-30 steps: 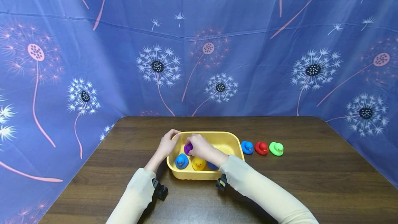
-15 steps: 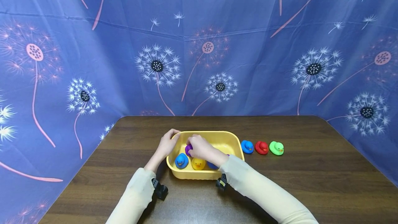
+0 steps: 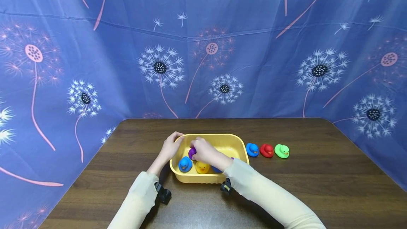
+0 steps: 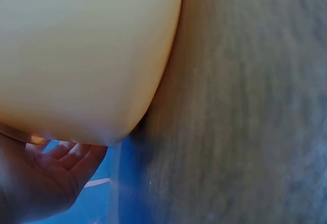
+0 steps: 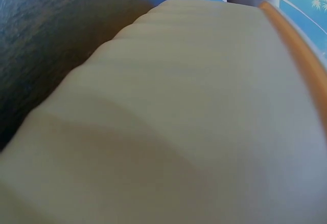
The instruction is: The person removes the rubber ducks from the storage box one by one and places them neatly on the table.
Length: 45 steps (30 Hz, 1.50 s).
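One purple toy (image 3: pixel 192 152), inside the yellow tray (image 3: pixel 210 178), pinched by the right hand (image 3: pixel 205 150), left hand (image 3: pixel 169 149) holding the tray's left end, scarcely shifted this past second, so handling seems unfinished

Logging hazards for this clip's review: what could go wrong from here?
The right hand, pinching the purple duck, might knock the yellow duck close by. The right wrist camera sits near the bin and could bump its near wall. The bin might slide if the left hand lets go of it.
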Each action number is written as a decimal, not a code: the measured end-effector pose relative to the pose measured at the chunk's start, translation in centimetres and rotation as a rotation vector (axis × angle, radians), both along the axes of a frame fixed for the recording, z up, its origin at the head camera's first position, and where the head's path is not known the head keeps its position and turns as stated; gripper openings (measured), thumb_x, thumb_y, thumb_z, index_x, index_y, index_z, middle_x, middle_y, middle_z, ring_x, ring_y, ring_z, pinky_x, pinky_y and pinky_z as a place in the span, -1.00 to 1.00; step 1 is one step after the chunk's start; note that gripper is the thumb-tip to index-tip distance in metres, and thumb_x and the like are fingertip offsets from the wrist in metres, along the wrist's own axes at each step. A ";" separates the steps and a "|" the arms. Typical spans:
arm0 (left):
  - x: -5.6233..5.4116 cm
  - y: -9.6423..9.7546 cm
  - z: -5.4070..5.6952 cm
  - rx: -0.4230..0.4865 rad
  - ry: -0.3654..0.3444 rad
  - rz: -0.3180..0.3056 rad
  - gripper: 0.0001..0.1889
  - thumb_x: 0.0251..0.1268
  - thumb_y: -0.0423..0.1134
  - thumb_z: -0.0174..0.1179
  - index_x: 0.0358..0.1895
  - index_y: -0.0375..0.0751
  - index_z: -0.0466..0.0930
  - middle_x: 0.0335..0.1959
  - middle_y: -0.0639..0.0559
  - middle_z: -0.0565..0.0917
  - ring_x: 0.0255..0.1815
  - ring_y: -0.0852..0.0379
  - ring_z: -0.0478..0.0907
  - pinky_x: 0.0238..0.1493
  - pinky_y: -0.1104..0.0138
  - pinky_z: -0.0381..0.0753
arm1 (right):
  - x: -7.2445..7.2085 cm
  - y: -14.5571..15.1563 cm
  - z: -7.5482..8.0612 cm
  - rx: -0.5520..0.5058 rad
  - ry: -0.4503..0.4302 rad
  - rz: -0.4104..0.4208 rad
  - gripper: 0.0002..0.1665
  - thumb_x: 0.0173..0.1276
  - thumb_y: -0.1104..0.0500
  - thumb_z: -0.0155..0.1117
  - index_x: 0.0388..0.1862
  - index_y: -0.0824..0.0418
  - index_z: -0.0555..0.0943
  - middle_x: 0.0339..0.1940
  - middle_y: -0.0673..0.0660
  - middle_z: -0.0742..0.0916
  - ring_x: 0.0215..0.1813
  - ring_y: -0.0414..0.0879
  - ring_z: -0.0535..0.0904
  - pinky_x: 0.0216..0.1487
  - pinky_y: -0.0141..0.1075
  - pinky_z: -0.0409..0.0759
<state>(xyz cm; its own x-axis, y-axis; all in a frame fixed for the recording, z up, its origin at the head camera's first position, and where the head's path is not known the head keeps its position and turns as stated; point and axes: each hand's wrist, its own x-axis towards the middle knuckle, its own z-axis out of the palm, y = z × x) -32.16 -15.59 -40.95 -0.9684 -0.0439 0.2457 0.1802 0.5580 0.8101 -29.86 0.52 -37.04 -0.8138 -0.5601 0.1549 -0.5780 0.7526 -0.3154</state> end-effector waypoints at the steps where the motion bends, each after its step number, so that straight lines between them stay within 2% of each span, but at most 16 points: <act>1: 0.0 0.0 0.0 -0.003 0.003 0.001 -0.81 0.37 -0.23 0.05 -0.10 -0.21 0.59 -0.09 -0.12 0.67 -0.08 0.00 0.54 -0.01 0.17 0.47 | 0.0 0.0 0.0 -0.001 0.003 0.000 -0.64 0.01 0.25 0.48 -0.19 0.33 0.64 -0.26 0.18 0.64 -0.23 -0.03 0.57 -0.14 -0.28 0.57; 9: 0.2 0.0 0.0 0.003 0.011 -0.002 -0.81 0.37 -0.24 0.05 -0.12 -0.23 0.59 -0.09 -0.15 0.66 -0.08 -0.04 0.54 -0.01 0.14 0.47 | 0.0 0.3 0.1 -0.031 0.000 0.024 -0.66 -0.02 0.29 0.47 -0.21 0.36 0.65 -0.28 0.21 0.67 -0.22 -0.01 0.57 -0.15 -0.24 0.57; 16: 0.2 0.0 0.1 -0.003 0.001 0.000 -0.79 0.38 -0.20 0.03 -0.10 -0.22 0.59 -0.03 -0.15 0.65 0.02 -0.07 0.53 0.06 0.09 0.45 | -0.1 0.7 0.2 -0.049 -0.004 0.055 -0.64 0.00 0.30 0.46 -0.17 0.36 0.67 -0.25 0.23 0.69 -0.19 0.01 0.59 -0.12 -0.24 0.58; 23: 0.1 0.0 -0.2 -0.013 0.031 0.005 -0.80 0.39 -0.23 0.03 -0.12 -0.24 0.59 -0.08 -0.17 0.66 -0.05 -0.07 0.54 0.00 0.10 0.46 | -0.2 1.4 0.3 -0.110 -0.002 0.049 -0.63 0.02 0.25 0.47 -0.17 0.38 0.67 -0.25 0.24 0.70 -0.18 0.02 0.60 -0.09 -0.22 0.59; 28: 0.2 0.1 -0.1 -0.003 0.027 0.008 -0.80 0.38 -0.23 0.03 -0.12 -0.25 0.59 -0.04 -0.19 0.65 0.03 -0.11 0.53 0.06 0.06 0.44 | -0.2 2.2 0.8 -0.164 0.050 0.081 -0.67 0.03 0.20 0.48 -0.23 0.36 0.68 -0.33 0.18 0.69 -0.26 -0.04 0.55 -0.17 -0.29 0.55; 33: 0.5 0.0 0.1 0.007 0.008 0.001 -0.78 0.39 -0.22 0.02 -0.10 -0.27 0.57 -0.02 -0.21 0.64 0.05 -0.12 0.52 0.08 0.05 0.44 | 0.2 2.8 1.4 -0.217 0.089 0.084 -0.65 0.03 0.19 0.48 -0.21 0.35 0.69 -0.37 0.16 0.68 -0.31 -0.07 0.51 -0.24 -0.34 0.49; 40: 0.5 -0.1 0.0 -0.008 0.008 0.006 -0.78 0.40 -0.22 0.02 -0.10 -0.27 0.58 -0.06 -0.20 0.65 -0.02 -0.10 0.54 0.03 0.07 0.46 | 0.9 3.6 2.1 -0.313 0.057 0.063 -0.60 -0.02 0.23 0.51 -0.19 0.38 0.65 -0.32 0.17 0.69 -0.32 -0.08 0.58 -0.31 -0.42 0.55; 45: 0.4 0.1 0.0 0.002 0.012 0.006 -0.79 0.39 -0.23 0.03 -0.11 -0.27 0.58 -0.07 -0.19 0.65 -0.03 -0.08 0.55 0.03 0.09 0.47 | 1.3 4.2 2.6 -0.314 0.064 0.045 -0.63 0.00 0.19 0.50 -0.20 0.31 0.66 -0.34 0.11 0.69 -0.37 -0.09 0.56 -0.35 -0.47 0.48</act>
